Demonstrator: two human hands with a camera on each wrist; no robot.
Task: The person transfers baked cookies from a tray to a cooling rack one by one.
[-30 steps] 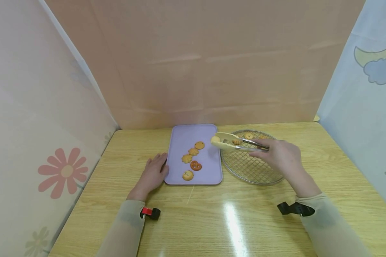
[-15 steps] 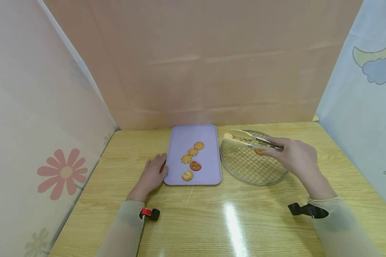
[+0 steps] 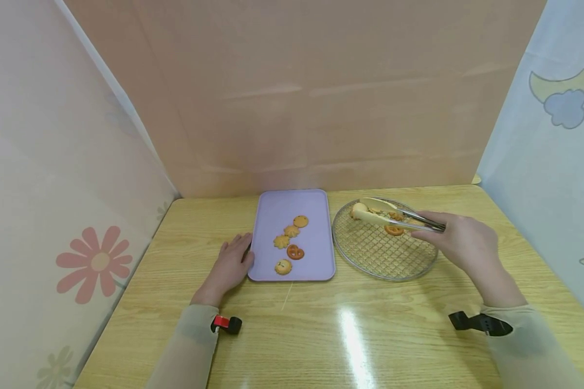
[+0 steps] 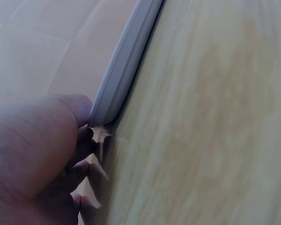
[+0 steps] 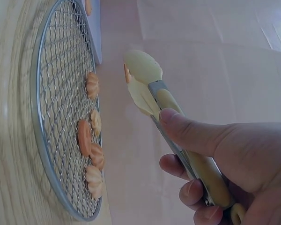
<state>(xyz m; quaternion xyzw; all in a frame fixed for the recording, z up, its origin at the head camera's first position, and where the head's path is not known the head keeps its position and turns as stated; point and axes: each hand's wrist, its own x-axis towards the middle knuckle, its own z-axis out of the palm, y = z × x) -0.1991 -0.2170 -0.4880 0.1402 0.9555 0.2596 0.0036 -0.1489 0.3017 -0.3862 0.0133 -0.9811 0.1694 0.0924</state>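
Note:
My right hand (image 3: 469, 243) grips cream-tipped tongs (image 3: 386, 218) above the round wire rack. The thumb and curled fingers hold their handles in the right wrist view. Between the tips is a pale round cookie (image 3: 359, 209), of which only an edge shows in the right wrist view. On the rack (image 5: 56, 108) lie several cookies, among them a pretzel (image 3: 394, 230) and a ridged cookie (image 5: 92, 86). My left hand (image 3: 231, 263) lies on the table with relaxed fingers at the left edge of the lilac tray (image 3: 316, 237). Its thumb (image 4: 79, 105) touches the tray's rim.
Several cookies are on the tray, including a round cookie (image 3: 283, 267), a brown pretzel (image 3: 295, 252) and a flower-shaped cookie (image 3: 283, 241). Tray and rack stand side by side on the wooden table (image 3: 292, 335). A tan sheet (image 3: 321, 108) rises behind them.
My right hand has moved rightward with the tongs and the cookie, from beside the tray's right edge to over the rack. My left hand stays where it was.

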